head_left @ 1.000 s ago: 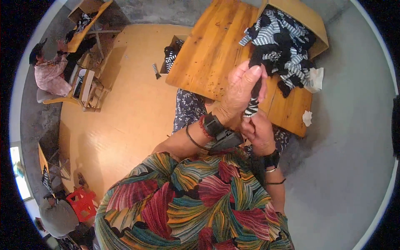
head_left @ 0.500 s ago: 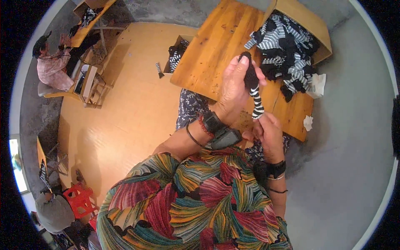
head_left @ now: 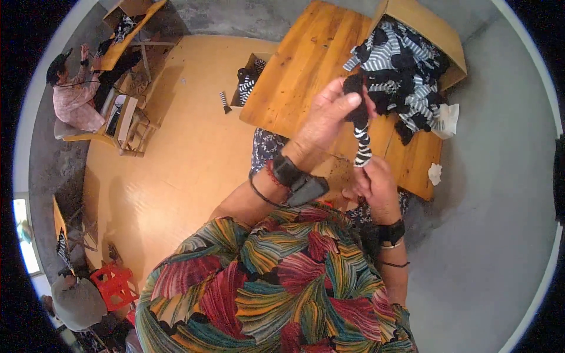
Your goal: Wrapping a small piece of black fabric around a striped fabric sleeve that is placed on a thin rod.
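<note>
"Black-and-white knit piece (head_left: 359, 125), held up between two hands above a wooden table (head_left: 294, 76): how does it lie to the fingers?"

"Lengthwise. Its long axis points away from the person's body, nearly straight, the black end farther off and the striped end nearer."

"Which hand is closer to it?"

"Neither; both are touching it. The left hand (head_left: 335, 109) grips the black end, thumb laid across the front, fingers wrapped behind and showing at the right side. The right hand (head_left: 379, 182) sits below, thumb and forefinger pinching the striped tip; how its other fingers stand is hard to tell."

"And around them?"

"A heap of similar knit pieces (head_left: 406, 65) spills from a cardboard box (head_left: 432, 23) onto the table, just beyond the left hand and to its right."

"Any brands, labels or writing?"

"None legible. A white paper (head_left: 447, 120) lies beside the heap; any print on it is too small to tell. The dark device (head_left: 309, 191) on the left wrist shows no readable marking."
</note>
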Demonstrator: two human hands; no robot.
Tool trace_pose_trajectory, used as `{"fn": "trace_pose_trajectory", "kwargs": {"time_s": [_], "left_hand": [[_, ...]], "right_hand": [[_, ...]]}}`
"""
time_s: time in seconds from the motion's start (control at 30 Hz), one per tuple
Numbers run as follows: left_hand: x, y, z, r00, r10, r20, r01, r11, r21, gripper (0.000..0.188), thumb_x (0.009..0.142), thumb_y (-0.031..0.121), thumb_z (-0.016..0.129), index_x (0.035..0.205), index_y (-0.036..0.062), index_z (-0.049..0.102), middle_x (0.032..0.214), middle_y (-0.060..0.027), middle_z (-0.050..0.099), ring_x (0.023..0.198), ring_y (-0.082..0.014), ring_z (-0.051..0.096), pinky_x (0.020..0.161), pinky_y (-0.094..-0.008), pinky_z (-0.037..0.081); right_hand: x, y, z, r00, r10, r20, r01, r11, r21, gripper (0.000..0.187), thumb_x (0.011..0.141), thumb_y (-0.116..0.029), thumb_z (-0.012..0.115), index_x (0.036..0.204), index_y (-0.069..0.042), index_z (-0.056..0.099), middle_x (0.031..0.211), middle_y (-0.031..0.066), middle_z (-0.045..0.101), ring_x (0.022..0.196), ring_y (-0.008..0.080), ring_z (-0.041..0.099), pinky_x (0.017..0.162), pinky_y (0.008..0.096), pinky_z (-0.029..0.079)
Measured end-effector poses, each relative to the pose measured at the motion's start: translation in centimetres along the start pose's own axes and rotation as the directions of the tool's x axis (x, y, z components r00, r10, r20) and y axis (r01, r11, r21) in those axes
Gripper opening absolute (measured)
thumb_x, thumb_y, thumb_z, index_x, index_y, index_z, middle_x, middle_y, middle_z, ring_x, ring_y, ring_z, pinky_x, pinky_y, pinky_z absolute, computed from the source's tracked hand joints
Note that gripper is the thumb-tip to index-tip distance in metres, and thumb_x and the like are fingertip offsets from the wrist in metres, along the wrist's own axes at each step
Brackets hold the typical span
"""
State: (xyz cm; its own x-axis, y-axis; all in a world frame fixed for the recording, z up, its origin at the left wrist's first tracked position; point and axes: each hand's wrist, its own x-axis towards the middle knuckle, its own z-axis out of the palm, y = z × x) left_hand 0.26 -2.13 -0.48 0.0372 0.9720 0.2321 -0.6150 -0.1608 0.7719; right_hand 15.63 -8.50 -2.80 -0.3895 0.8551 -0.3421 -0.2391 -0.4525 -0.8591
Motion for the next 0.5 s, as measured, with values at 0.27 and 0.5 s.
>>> {"fn": "trace_pose_trajectory", "kwargs": {"time_s": [0.27,0.5], "left_hand": [[1.2,0.1,-1.6,0.974,-0.054,0.220,0.046,0.998,0.039,0.032,0.090,0.032,0.038,0.093,0.0024,0.049,0.068,-0.0114,0.058,0.063,-0.0213,0.058,0.061,-0.0313,0.047],[0.1,-1.7,1.9,0.962,0.077,-0.261,-0.108,0.988,-0.108,0.025,0.092,0.028,0.036,0.087,0.0052,0.043,0.058,-0.0091,0.052,0.049,-0.0187,0.051,0.050,-0.0297,0.044]], "right_hand": [[-0.5,-0.4,-1.4,1.000,-0.001,0.005,0.001,0.994,-0.109,0.027,0.088,-0.026,0.045,0.076,-0.003,0.052,0.048,-0.0045,0.036,0.039,0.0046,0.028,0.038,0.0204,0.023],[-0.3,1.7,0.3,0.993,-0.074,-0.094,0.064,0.993,-0.099,0.024,0.088,-0.026,0.045,0.075,-0.006,0.050,0.051,-0.0042,0.035,0.041,0.0055,0.032,0.038,0.0201,0.024]]}}
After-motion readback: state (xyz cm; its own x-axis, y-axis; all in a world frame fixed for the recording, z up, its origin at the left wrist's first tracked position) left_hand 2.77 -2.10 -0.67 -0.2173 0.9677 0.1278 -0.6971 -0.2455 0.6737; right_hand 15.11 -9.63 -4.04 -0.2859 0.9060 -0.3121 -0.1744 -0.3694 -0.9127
